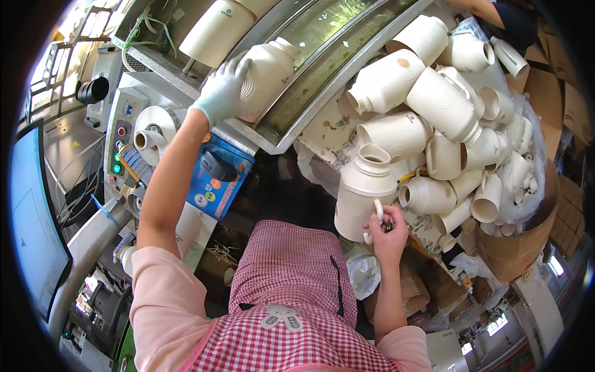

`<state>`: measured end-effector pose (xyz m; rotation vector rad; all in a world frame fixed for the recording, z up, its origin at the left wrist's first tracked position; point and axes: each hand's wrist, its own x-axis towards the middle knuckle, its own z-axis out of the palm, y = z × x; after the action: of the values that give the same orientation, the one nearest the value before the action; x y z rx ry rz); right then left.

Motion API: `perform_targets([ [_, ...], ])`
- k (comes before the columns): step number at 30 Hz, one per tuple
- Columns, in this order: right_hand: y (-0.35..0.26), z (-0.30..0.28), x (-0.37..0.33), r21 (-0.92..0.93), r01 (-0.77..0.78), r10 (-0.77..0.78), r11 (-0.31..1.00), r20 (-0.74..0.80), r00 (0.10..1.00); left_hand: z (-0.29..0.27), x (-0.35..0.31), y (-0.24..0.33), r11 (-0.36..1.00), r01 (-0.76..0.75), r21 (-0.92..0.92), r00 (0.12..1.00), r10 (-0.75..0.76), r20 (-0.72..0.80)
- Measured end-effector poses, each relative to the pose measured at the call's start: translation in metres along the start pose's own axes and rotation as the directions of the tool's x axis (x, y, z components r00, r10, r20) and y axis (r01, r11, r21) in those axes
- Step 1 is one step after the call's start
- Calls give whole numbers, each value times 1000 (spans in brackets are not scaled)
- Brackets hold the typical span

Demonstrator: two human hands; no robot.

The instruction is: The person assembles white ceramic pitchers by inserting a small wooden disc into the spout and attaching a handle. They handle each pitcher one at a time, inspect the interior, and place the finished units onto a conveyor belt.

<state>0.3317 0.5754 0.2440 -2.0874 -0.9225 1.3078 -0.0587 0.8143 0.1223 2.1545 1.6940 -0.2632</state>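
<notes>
My left hand (222,90), in a pale knit glove, grips the base end of a cream jug body (273,74) that lies sideways at the metal trough's edge. Rings are moulded on that base, and its neck points away to the upper right. My right hand (389,234), bare, is closed around the handle of another cream jug (367,192). This one stands nearly upright, its open mouth facing up, right of my apron. A small dark thing shows within my right fingers, too small to name.
A long metal trough of water (322,37) runs along the far side. Several cream jug bodies (440,102) are heaped at right beside a plastic-lined cardboard box (527,242). At left are a monitor (37,217), a label roll (155,127) and a mouse (218,162). Another person's arm (480,9) enters far right.
</notes>
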Motion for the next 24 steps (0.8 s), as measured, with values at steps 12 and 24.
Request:
perform_targets([
  [12, 24, 14, -24, -213, 7, 23, 977, 138, 990, 33, -48, -13, 999, 28, 16, 884, -17, -468],
  [24, 24, 20, -22, -207, 157, -117, 966, 194, 974, 91, -31, -38, 975, 64, -211, 800, -177, -574],
])
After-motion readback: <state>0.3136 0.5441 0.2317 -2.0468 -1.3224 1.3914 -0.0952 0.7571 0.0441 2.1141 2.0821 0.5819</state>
